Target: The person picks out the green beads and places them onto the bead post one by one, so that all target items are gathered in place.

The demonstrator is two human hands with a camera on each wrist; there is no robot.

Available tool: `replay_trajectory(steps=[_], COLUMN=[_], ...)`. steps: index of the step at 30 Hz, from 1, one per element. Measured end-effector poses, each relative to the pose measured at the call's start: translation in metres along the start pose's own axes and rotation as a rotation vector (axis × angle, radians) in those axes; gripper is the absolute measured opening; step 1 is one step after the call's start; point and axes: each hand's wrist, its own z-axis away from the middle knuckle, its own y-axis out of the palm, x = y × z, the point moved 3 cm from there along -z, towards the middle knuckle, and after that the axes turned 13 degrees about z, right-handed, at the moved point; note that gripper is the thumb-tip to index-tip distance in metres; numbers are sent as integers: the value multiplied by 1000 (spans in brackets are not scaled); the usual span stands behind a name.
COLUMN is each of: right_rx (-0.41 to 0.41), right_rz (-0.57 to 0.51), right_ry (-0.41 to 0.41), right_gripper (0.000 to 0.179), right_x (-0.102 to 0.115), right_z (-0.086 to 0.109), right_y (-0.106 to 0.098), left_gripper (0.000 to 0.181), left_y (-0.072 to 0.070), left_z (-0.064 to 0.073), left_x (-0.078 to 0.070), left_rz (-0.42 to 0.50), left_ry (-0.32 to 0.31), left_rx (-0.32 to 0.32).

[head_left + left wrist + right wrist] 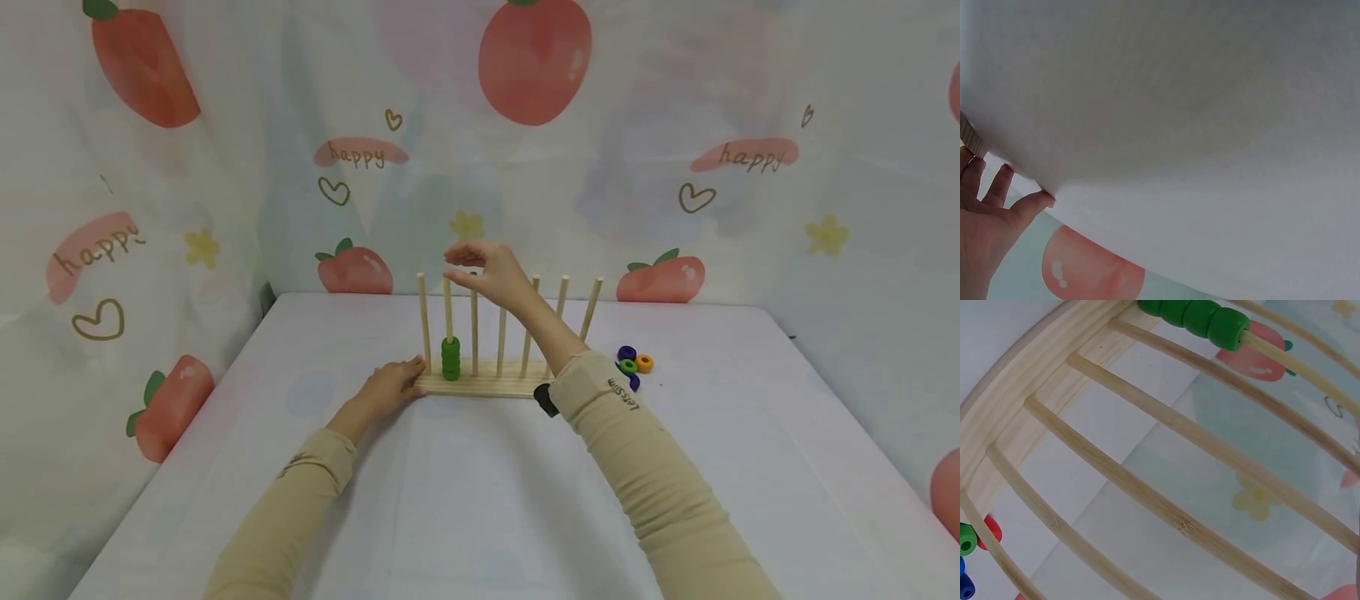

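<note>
A wooden peg rack with several upright pegs stands on the table. Stacked green beads sit low on its second peg from the left, also seen in the right wrist view as green beads. My left hand rests at the rack's left end, fingertips touching the base. In the left wrist view that hand has its fingers spread beside the base's end. Beside the top of the second peg is my right hand, thumb and fingers apart, with nothing visible between them.
Loose beads lie by the rack's right end, among them an orange bead and a dark blue bead. A red bead shows in the right wrist view. Printed cloth walls enclose the white table.
</note>
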Motion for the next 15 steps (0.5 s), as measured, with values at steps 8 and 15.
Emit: replay_trajectory(steps=[8,15], right_rx=[-4,-4], right_rz=[-6,-6], right_ry=[5,-5], right_gripper=[27,27], right_x=[0,2], right_z=[1,1], right_y=[-1,-1], left_gripper=[56,55], left_y=[0,0], left_z=[-2,-2], left_x=[-1,1], left_rz=[13,1], left_ry=[4,2], left_rx=[7,3])
